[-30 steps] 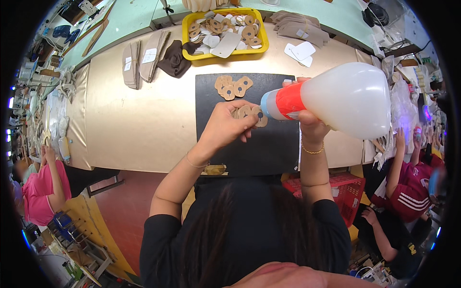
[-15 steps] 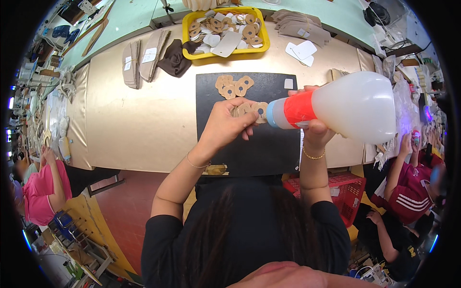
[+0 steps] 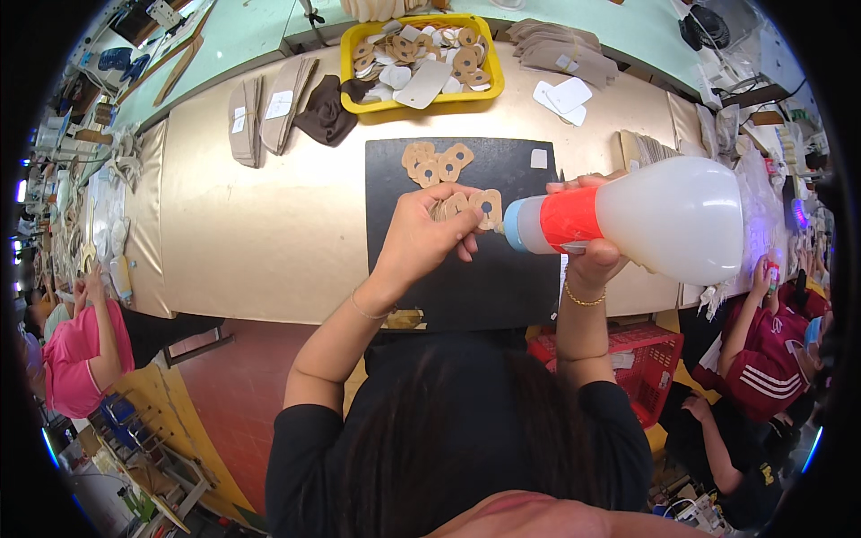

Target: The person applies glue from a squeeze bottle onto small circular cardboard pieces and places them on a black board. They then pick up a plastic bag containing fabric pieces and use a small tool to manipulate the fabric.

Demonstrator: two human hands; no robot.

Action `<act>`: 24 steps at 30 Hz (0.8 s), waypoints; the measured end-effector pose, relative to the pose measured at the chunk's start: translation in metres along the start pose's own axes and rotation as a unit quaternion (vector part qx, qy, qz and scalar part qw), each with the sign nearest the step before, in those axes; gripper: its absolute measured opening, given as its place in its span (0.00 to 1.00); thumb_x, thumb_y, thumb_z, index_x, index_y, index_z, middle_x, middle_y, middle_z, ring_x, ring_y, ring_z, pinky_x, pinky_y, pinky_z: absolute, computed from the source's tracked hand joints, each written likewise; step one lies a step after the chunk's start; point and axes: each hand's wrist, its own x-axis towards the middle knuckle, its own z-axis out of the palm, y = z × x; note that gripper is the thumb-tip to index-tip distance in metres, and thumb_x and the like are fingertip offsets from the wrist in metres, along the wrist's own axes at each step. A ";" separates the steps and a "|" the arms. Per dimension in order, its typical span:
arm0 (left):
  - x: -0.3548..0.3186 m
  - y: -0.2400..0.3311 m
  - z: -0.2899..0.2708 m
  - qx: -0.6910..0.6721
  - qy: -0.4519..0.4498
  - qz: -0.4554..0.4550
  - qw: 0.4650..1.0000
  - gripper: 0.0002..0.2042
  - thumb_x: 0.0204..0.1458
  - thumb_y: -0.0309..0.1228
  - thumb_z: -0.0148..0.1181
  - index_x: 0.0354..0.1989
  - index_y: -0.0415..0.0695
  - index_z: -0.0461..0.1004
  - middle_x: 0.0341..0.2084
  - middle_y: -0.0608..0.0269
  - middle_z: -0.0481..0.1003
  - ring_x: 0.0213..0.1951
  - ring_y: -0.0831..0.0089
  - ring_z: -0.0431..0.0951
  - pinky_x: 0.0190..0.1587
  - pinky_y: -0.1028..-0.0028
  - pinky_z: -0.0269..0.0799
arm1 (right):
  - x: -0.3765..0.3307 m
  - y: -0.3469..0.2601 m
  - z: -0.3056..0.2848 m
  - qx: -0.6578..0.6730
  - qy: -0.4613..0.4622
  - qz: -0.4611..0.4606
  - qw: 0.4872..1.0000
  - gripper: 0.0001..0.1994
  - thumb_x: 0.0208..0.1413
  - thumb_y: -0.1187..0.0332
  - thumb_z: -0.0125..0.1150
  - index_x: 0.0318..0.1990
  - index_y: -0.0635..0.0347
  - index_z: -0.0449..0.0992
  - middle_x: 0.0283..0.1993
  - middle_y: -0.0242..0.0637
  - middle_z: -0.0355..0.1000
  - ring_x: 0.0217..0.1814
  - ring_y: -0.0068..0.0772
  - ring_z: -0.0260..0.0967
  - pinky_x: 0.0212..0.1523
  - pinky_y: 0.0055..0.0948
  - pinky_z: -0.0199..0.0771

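Observation:
Between the fingers of my left hand (image 3: 430,229) is a fanned stack of small tan cut pieces (image 3: 486,208), the front one bearing a dark round mark. My right hand (image 3: 587,260) grips a squeeze bottle (image 3: 668,220) of whitish plastic with a red band and a light blue collar. It lies nearly level, its nozzle at the lower edge of the front piece; whether they touch I cannot tell. Below both hands is a black board (image 3: 466,296). A cluster of similar tan pieces (image 3: 437,163) rests near its far edge.
Beyond the board stands a yellow tray (image 3: 495,76) full of tan and white pieces. Left of it lie a dark brown cloth (image 3: 325,109) and bundled tan strips (image 3: 285,103). White cards (image 3: 563,99) and stacked tan panels (image 3: 565,49) are at right. A red crate (image 3: 646,359) sits below the table; people work on both sides.
The bottle has shifted slightly down and to the right, and its nozzle now shows below the front piece's edge. My left hand has hardly moved.

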 end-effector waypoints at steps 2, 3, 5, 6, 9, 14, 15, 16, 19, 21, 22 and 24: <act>0.001 -0.004 0.000 -0.002 -0.005 0.004 1.000 0.12 0.51 0.26 0.58 0.41 0.32 0.73 0.21 0.62 0.74 0.19 0.79 0.74 0.22 0.80 0.72 | 0.001 0.002 0.000 0.002 0.001 0.004 1.000 0.46 0.34 0.29 0.61 0.43 0.72 0.68 0.38 0.39 0.67 0.37 0.37 0.73 0.40 0.41 0.81; 0.002 -0.006 -0.001 -0.002 -0.006 0.007 1.000 0.12 0.51 0.26 0.58 0.41 0.32 0.73 0.22 0.61 0.74 0.19 0.79 0.74 0.22 0.80 0.72 | -0.001 0.004 0.000 0.004 -0.002 0.011 1.000 0.46 0.34 0.29 0.62 0.43 0.72 0.68 0.38 0.39 0.66 0.37 0.36 0.73 0.40 0.41 0.80; 0.007 -0.014 -0.005 0.010 0.001 0.007 1.000 0.12 0.51 0.26 0.59 0.41 0.32 0.73 0.22 0.61 0.75 0.19 0.79 0.74 0.22 0.80 0.72 | -0.003 0.007 -0.002 0.037 0.000 0.025 0.999 0.46 0.34 0.30 0.63 0.44 0.71 0.68 0.38 0.38 0.66 0.38 0.36 0.72 0.40 0.41 0.80; 0.012 -0.018 -0.009 0.022 0.009 0.005 1.000 0.11 0.51 0.26 0.59 0.40 0.32 0.73 0.22 0.61 0.75 0.19 0.79 0.74 0.21 0.80 0.71 | -0.004 0.008 -0.005 0.069 0.006 0.031 0.997 0.45 0.35 0.31 0.63 0.44 0.71 0.68 0.38 0.38 0.66 0.38 0.35 0.72 0.40 0.41 0.79; 0.035 -0.031 -0.026 0.077 0.052 0.000 0.996 0.09 0.51 0.27 0.60 0.36 0.34 0.72 0.22 0.60 0.74 0.19 0.78 0.73 0.18 0.80 0.70 | -0.002 0.013 -0.015 0.107 0.046 0.032 0.993 0.43 0.38 0.32 0.62 0.45 0.70 0.67 0.39 0.39 0.66 0.39 0.34 0.71 0.41 0.40 0.77; 0.069 -0.045 -0.046 0.127 0.089 -0.005 0.988 0.10 0.51 0.27 0.60 0.37 0.34 0.69 0.23 0.58 0.75 0.20 0.77 0.74 0.17 0.80 0.70 | -0.002 0.017 -0.026 0.120 0.070 0.035 0.990 0.43 0.39 0.33 0.61 0.46 0.70 0.66 0.39 0.42 0.67 0.39 0.36 0.71 0.40 0.40 0.77; 0.070 -0.044 -0.050 0.117 0.100 0.005 0.988 0.11 0.51 0.27 0.59 0.39 0.34 0.68 0.24 0.57 0.75 0.21 0.77 0.75 0.18 0.79 0.71 | -0.003 0.017 -0.027 0.114 0.079 0.031 0.990 0.43 0.39 0.34 0.63 0.46 0.70 0.65 0.39 0.44 0.68 0.38 0.37 0.72 0.38 0.41 0.79; 0.070 -0.042 -0.053 0.108 0.112 0.017 0.988 0.13 0.51 0.27 0.59 0.40 0.33 0.67 0.24 0.56 0.76 0.21 0.76 0.76 0.19 0.79 0.72 | -0.003 0.017 -0.028 0.109 0.087 0.025 0.990 0.44 0.38 0.35 0.64 0.47 0.71 0.64 0.38 0.45 0.69 0.37 0.38 0.74 0.36 0.41 0.82; 0.058 -0.033 -0.061 -0.050 0.108 -0.047 0.992 0.11 0.52 0.26 0.58 0.40 0.37 0.65 0.28 0.53 0.76 0.24 0.73 0.77 0.24 0.78 0.76 | -0.001 0.013 -0.031 0.112 0.076 0.027 0.990 0.44 0.38 0.34 0.64 0.47 0.71 0.64 0.38 0.45 0.70 0.37 0.38 0.74 0.38 0.41 0.81; 0.046 -0.028 -0.061 -0.149 0.073 -0.050 0.985 0.09 0.52 0.26 0.58 0.38 0.38 0.65 0.31 0.49 0.76 0.28 0.69 0.79 0.29 0.75 0.78 | 0.003 0.015 -0.027 0.109 0.103 0.025 0.988 0.45 0.38 0.34 0.64 0.47 0.72 0.65 0.38 0.45 0.70 0.38 0.39 0.74 0.39 0.41 0.81; 0.040 -0.026 -0.058 -0.178 0.071 -0.053 0.980 0.09 0.52 0.26 0.58 0.38 0.38 0.66 0.31 0.49 0.76 0.29 0.69 0.80 0.29 0.75 0.78 | 0.004 0.015 -0.024 0.111 0.116 0.025 0.987 0.45 0.38 0.33 0.64 0.46 0.72 0.65 0.38 0.45 0.70 0.38 0.39 0.74 0.40 0.41 0.81; 0.030 -0.023 -0.050 -0.186 0.064 -0.038 0.980 0.10 0.52 0.26 0.58 0.40 0.36 0.67 0.31 0.50 0.76 0.28 0.69 0.80 0.29 0.75 0.78 | 0.007 0.013 -0.019 0.104 0.087 0.021 0.990 0.45 0.37 0.34 0.65 0.48 0.72 0.65 0.39 0.45 0.71 0.41 0.40 0.74 0.43 0.42 0.80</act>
